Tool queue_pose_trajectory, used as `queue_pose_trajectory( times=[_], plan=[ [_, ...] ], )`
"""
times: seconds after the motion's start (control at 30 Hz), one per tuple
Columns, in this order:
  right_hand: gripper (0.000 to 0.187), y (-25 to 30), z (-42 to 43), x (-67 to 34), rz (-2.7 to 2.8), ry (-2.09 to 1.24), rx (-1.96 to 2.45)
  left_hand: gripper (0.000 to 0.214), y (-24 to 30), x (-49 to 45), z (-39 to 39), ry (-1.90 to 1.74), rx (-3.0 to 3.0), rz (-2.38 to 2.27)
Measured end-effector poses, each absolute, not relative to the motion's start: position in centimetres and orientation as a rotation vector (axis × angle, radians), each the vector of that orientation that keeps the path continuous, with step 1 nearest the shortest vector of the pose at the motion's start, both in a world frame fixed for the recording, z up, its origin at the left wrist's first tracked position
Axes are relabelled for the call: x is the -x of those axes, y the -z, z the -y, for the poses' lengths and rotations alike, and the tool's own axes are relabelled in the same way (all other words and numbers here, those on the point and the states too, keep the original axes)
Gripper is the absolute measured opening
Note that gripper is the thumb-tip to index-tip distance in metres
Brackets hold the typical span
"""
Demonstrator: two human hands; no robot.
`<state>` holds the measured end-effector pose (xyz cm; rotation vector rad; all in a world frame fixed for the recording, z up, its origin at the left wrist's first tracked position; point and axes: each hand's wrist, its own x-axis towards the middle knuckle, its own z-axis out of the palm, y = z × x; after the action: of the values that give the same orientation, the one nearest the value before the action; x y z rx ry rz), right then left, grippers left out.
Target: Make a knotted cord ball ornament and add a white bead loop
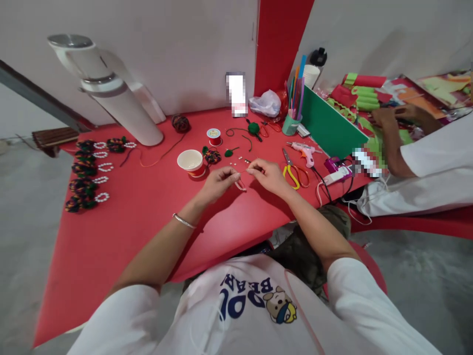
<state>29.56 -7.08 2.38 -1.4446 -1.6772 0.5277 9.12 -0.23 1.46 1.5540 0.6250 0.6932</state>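
The left hand (221, 185) and right hand (269, 176) meet above the near middle of the red table (148, 236), fingertips a short gap apart. The left thumb and forefinger pinch a curved string of pale beads (241, 187), which hangs below the fingertips toward the right hand. The right thumb and forefinger are closed together; what they grip is too fine to make out. Just beyond the hands lie loose white beads (235, 163) and a dark multicoloured yarn piece (213, 157), the latter beside a white-and-red cup (190, 160). Behind these stands a red spool (214, 137); a ball of dark yarn (181, 124) rests farther back, near a tall pale flask (123, 106). At the left edge, similar yarn pieces with white bead loops (102, 197) form a column. To the right of the hands, yellow-handled scissors (291, 173) lie near a pink glue gun (307, 156). Beyond a green panel (328, 118), a co-worker's hands (384, 117) rest among red and green materials (365, 97).
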Motion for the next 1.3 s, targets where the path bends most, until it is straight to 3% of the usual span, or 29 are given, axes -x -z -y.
queue_pose_trajectory(
  times=[0.33, 0.57, 1.0, 1.13, 1.3],
  plan=[
    [0.011, -0.7, 7.3, -28.7, 1.639, -0.61, 1.414, 0.045, -1.5, -9.9, 1.0, -0.727, -1.447, -0.753],
    [0.017, -0.9, 7.9, -27.8, 1.661, -0.81, 1.481, 0.042, -1.2, -10.1, 1.3, -0.791, -1.443, -0.785],
    [0.019, -1.1, 8.4, -27.4, 1.685, -0.507, 1.459, 0.041, -0.5, -10.2, 1.2, -0.63, -1.248, -0.838],
    [0.019, -1.3, 8.3, -27.5, 1.583, -0.662, 1.491, 0.035, -0.5, -10.1, 1.2, -0.736, -1.195, -0.816],
    [0.024, -1.6, 8.1, -27.8, 1.355, -0.997, 1.444, 0.025, -0.7, -9.6, 1.4, -0.832, -1.62, -0.753]
  ],
)
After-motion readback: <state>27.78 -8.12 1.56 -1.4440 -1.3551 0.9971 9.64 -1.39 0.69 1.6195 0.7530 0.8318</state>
